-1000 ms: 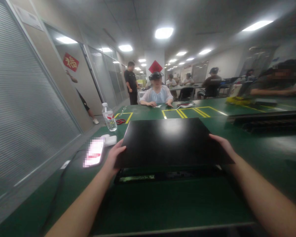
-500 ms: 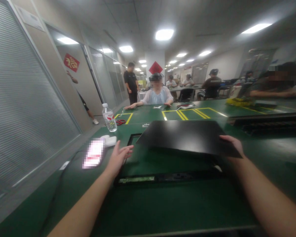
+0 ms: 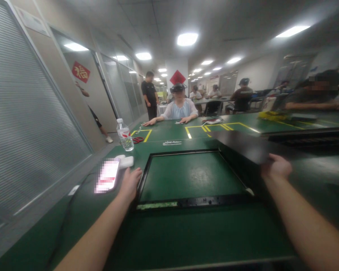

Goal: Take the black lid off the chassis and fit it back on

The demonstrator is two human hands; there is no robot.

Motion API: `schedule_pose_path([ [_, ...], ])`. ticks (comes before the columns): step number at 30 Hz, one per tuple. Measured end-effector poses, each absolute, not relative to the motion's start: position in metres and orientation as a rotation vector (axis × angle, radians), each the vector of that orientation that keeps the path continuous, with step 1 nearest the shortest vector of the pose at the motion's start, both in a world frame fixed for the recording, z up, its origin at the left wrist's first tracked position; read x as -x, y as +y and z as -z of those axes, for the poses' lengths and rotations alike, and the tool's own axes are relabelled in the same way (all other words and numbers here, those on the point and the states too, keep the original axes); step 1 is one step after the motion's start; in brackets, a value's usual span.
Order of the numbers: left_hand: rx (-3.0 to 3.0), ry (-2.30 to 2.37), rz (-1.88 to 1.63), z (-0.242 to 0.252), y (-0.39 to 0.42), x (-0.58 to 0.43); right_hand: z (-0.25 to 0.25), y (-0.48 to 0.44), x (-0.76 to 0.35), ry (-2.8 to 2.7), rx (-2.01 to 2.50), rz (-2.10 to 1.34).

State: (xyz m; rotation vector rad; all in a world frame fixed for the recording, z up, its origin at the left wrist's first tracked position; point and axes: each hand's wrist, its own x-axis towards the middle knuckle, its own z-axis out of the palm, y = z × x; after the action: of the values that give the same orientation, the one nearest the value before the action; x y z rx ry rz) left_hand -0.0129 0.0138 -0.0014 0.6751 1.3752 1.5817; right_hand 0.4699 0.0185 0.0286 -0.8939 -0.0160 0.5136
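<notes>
With the left hand (image 3: pixel 131 182), thumb parted from fingers, hovering or resting at the left side of the black frame (image 3: pixel 214 200); impossible to tell which. With the right hand (image 3: pixel 278 167), clamping the blurred dark panel (image 3: pixel 243 146), stretching beyond that grip. Beyond the left hand, showing a water bottle (image 3: pixel 125 135).

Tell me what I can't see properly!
In the head view:
- Dark panel: its right edge, lost in blur.
- Right hand: fingertips, blurred against the panel.
- Left hand: whether it touches the black frame, too blurred.
- Phone: screen, pixelated.
- Bottle: label words, too small.
</notes>
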Motion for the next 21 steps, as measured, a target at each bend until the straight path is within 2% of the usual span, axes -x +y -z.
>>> schedule_pose_path([
  [11, -0.652, 1.380, -1.511, 0.003, 0.013, 0.010, -0.027, 0.015, -0.477, 0.050, 0.977, -0.346],
  [21, -1.144, 1.528, -1.373, 0.019, 0.022, 0.024, -0.031, 0.011, -0.461, -0.005, 1.017, -0.293],
])
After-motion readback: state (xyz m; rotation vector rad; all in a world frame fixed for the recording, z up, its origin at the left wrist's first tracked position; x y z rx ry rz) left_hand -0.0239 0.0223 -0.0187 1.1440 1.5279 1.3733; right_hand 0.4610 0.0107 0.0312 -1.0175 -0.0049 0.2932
